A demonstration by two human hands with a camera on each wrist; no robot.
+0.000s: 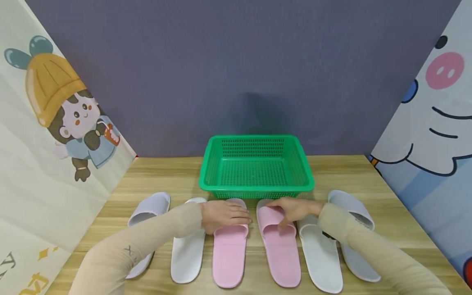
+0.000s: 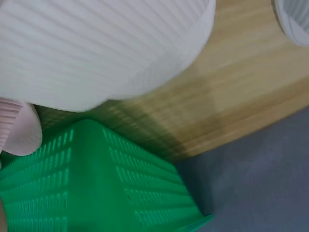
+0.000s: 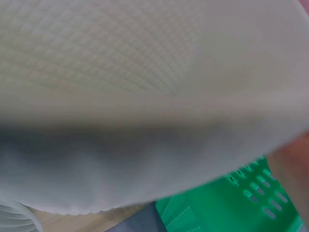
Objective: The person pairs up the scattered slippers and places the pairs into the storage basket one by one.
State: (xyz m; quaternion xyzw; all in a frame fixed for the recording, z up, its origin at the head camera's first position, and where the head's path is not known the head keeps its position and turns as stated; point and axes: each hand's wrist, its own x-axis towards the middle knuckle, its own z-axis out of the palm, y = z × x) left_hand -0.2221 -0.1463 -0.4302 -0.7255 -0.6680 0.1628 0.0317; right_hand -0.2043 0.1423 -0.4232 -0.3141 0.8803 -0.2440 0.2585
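Two pink slippers, a left one [image 1: 228,262] and a right one [image 1: 282,262], lie side by side in the head view, toes toward the green basket. My left hand [image 1: 225,215] rests across the left one's strap, fingers extended to the right. Over the right one's strap is my right hand [image 1: 295,209], forefinger toward the toe and thumb down by the strap's opening. A white slipper [image 2: 120,48] fills much of the left wrist view, with a bit of pink slipper [image 2: 24,135] beside it. Another white slipper [image 3: 217,58] covers most of the right wrist view.
The green basket [image 1: 258,189] stands behind the slippers, against the dark wall [image 1: 243,61]. White slippers [image 1: 187,258] flank the pink pair, partly under my sleeves. Farther out lie pale grey-lilac slippers [image 1: 153,205], one on each side of the wooden table [image 1: 166,168].
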